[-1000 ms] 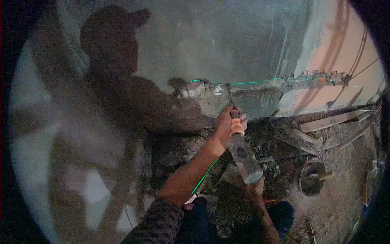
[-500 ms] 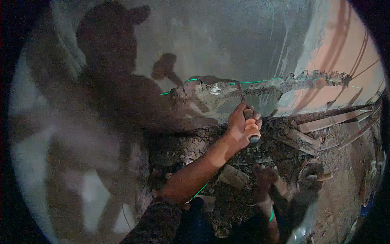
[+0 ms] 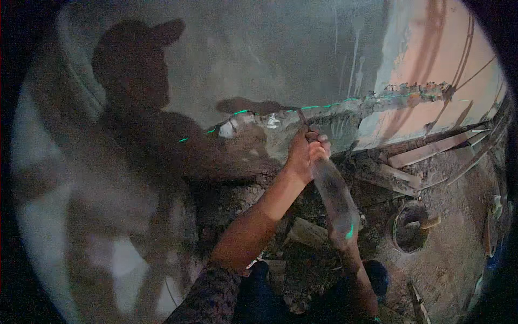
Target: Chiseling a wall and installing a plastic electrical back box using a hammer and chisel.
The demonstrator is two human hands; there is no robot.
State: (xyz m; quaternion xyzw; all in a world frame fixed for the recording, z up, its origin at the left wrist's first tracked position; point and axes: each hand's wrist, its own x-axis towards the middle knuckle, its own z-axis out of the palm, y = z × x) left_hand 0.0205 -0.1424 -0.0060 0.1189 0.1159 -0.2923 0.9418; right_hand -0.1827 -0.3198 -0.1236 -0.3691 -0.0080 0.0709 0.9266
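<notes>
My left hand [image 3: 303,148] is wrapped round the wooden handle of a chisel [image 3: 303,116]. The chisel's dark metal end points up at the broken strip [image 3: 253,129] low on the grey wall, right by a green light line. My right hand [image 3: 342,235] is smeared by motion, just below the left. From it a blurred grey-brown tool, seemingly a hammer [image 3: 330,181], reaches up to the butt of the chisel handle. The blur hides the exact shape of its head, and whether it touches the chisel I cannot tell.
Rubble covers the ground at the wall's foot, with a block [image 3: 306,232] lying in it. To the right are wooden boards [image 3: 431,150] and a round bowl [image 3: 396,231] holding a tool with a pale handle [image 3: 430,223]. My shadow falls across the wall [image 3: 280,54].
My right hand has swung up from low beside the bowl, bringing the tool to the chisel's butt. The left hand keeps its hold on the chisel; the whole view has shifted slightly.
</notes>
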